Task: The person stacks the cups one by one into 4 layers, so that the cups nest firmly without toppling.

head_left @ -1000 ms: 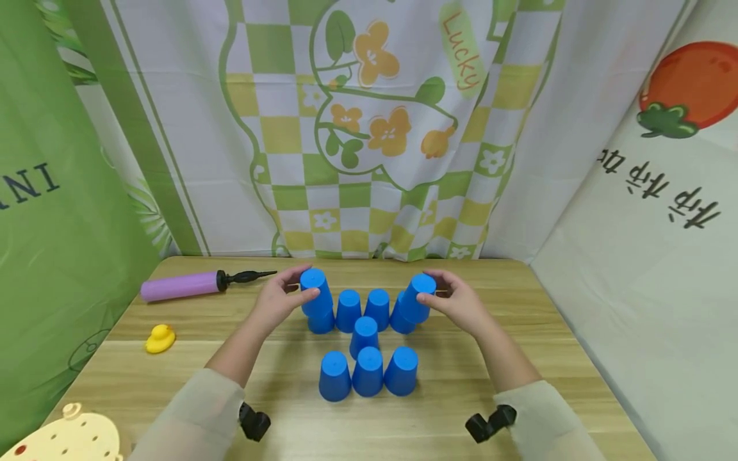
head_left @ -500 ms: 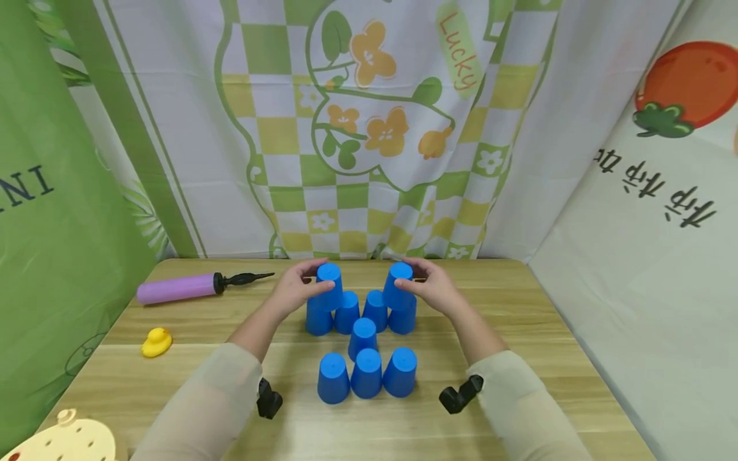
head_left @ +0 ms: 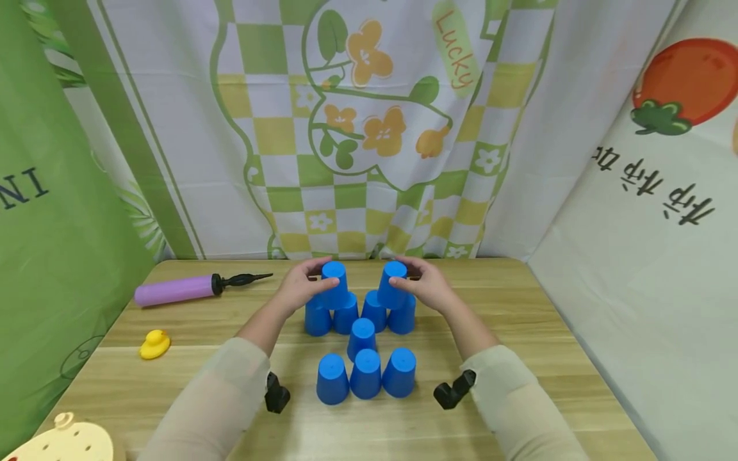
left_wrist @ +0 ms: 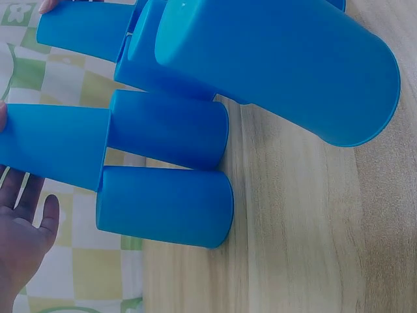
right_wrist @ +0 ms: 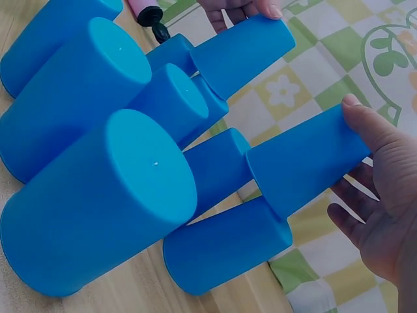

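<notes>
Pinched between thumb and fingers, one upside-down blue plastic cup (head_left: 334,286) is in the left hand (head_left: 301,287) and a matching blue cup (head_left: 393,288) is in the right hand (head_left: 430,285), each grip about a cup's width apart. Both held cups sit over a back row of four inverted cups (head_left: 346,317), one above the left pair and one above the right. Nearer the person stand a single cup (head_left: 362,339) and a front row of three (head_left: 366,374), on a wood-grain table (head_left: 490,422).

"Lucky" is printed in orange-red on the patterned curtain (head_left: 271,134); "NI" shows on the green cloth (head_left: 63,211) at left, cut by the frame; dark Chinese characters run across the white cloth (head_left: 634,256) at right, below an orange-red fruit print (head_left: 688,83).

Each wrist view shows what the head view hides: the held cup's rim bridging two cup bases, and the lower fingers reaching out off the cup wall. The right wrist view also catches the purple pump's (right_wrist: 144,12) black collar. Only the head view has the yellow rubber duck (head_left: 155,344) and a pale yellow perforated object (head_left: 75,442), partly out of frame.
</notes>
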Demonstrator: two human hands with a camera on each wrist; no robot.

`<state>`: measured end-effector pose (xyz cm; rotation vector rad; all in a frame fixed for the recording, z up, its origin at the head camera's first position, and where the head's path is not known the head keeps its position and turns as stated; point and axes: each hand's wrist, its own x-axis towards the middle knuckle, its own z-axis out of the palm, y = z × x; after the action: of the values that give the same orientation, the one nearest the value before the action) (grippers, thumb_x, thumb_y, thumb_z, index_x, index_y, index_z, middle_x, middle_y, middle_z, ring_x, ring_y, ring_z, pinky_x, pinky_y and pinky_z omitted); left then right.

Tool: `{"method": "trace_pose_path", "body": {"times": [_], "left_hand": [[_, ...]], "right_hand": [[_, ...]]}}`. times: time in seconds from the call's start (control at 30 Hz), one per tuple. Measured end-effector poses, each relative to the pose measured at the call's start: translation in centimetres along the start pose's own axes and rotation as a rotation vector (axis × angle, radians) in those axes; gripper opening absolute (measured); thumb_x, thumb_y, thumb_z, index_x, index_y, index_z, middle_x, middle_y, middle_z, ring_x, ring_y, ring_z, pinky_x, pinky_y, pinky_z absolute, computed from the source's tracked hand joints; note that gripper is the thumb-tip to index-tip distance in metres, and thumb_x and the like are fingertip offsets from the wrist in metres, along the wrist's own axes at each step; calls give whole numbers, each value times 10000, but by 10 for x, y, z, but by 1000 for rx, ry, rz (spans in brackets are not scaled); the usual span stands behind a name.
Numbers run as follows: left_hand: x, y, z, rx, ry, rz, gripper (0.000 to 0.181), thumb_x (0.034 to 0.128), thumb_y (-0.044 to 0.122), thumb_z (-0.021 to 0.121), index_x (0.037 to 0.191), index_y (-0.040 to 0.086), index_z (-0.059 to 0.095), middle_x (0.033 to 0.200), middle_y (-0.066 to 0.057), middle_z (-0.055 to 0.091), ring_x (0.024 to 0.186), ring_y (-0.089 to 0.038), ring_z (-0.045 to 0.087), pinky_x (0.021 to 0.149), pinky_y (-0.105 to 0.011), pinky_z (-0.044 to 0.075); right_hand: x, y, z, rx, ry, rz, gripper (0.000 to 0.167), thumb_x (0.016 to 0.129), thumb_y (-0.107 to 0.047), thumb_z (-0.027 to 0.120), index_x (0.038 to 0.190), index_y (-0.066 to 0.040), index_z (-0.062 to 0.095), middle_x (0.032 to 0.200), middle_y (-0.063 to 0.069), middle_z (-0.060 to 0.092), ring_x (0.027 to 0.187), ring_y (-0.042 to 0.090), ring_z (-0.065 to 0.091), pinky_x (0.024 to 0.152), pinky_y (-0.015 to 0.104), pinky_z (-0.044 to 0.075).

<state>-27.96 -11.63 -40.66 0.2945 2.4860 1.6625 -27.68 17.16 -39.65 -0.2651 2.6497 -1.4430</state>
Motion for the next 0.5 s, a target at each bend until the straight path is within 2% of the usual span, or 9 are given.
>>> {"method": "trace_pose_path", "body": {"times": [0.17, 0.5], "left_hand": [[0, 1, 0, 2, 1, -3, 613, 915, 299, 695, 1459, 135, 464, 1465, -163, 490, 1334, -368, 467, 1075, -534, 433], [-1, 1, -1, -4, -9, 14, 621, 928, 277, 679, 1477, 120, 433, 1484, -173, 467, 1352, -388, 449, 1090, -543, 418]], "right_hand": [[1, 0, -1, 11, -6, -14, 648, 920, -354, 683, 1471, -112, 443, 1457, 160, 502, 1288, 363, 518, 1029, 498, 485], [0, -1, 0, 39, -12, 3, 640, 920, -332, 689, 1476, -136, 440, 1465, 157, 497, 1300, 361, 513, 1025, 482, 495]]}}
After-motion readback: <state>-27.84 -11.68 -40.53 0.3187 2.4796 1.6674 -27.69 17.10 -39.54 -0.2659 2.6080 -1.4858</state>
